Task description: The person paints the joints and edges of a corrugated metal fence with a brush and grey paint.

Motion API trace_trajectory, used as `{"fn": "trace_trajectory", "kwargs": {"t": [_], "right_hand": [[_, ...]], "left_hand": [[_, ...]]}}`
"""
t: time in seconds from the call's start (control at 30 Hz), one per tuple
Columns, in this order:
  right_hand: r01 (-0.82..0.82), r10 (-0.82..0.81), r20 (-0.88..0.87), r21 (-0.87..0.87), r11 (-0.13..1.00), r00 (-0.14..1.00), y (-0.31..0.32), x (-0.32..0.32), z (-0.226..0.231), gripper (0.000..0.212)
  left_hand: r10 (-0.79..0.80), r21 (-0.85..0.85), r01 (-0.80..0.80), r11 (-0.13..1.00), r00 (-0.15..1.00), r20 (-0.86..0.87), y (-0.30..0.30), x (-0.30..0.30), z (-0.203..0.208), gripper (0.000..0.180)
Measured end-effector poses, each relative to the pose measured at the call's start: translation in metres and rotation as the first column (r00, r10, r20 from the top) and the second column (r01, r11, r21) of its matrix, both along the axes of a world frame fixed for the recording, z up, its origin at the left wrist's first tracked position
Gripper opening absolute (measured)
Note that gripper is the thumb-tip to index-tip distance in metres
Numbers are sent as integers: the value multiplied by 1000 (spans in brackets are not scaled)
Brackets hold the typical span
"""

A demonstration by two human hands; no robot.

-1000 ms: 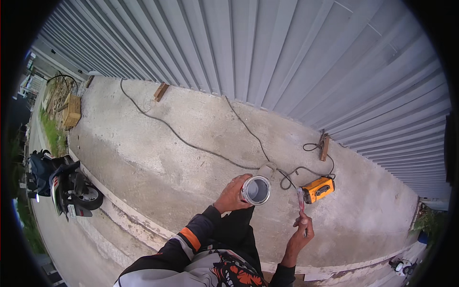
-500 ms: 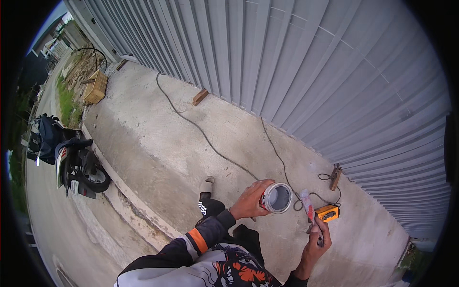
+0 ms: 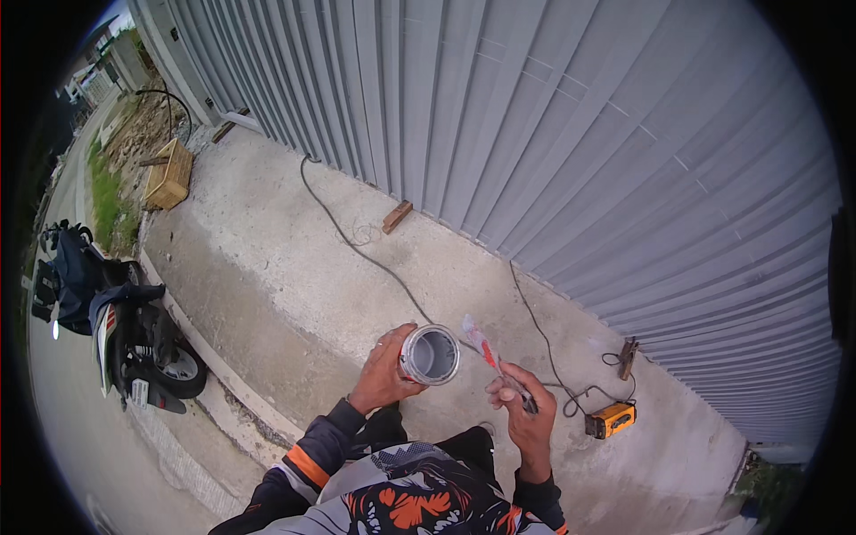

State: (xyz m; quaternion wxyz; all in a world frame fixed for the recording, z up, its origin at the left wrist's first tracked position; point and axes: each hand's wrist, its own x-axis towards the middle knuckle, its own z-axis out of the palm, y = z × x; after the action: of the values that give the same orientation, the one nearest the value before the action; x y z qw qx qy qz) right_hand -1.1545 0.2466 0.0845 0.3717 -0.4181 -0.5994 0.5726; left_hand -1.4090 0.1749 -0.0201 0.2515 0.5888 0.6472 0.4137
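Shiny metal can (image 3: 430, 354); rough matt concrete slab (image 3: 285, 267) — ribbed, dull-grey metal wall (image 3: 553, 134).

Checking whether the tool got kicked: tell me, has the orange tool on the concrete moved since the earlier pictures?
Cannot tell for certain, but probably not. The orange tool lies beside the wooden block and coiled cable as before; its shift in the picture matches the head turning.

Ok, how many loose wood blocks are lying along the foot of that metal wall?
2 that show: one wood block by the cable's bend, left of the hands; another wood block beside the orange tool, right. More may lie out of frame.
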Motion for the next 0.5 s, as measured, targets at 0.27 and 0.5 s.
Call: {"fn": "trace_trajectory", "kwargs": {"t": [0.27, 0.5], "right_hand": [[-159, 157, 31, 292, 943, 987, 23, -89, 19, 28], [-140, 121, 76, 343, 929, 990, 74, -120, 37, 28]], "left_hand": [[142, 74, -143, 987, 990, 18, 15, -90, 21, 109], [174, 124, -185, 975, 980, 95, 57, -102, 31, 108]]}}
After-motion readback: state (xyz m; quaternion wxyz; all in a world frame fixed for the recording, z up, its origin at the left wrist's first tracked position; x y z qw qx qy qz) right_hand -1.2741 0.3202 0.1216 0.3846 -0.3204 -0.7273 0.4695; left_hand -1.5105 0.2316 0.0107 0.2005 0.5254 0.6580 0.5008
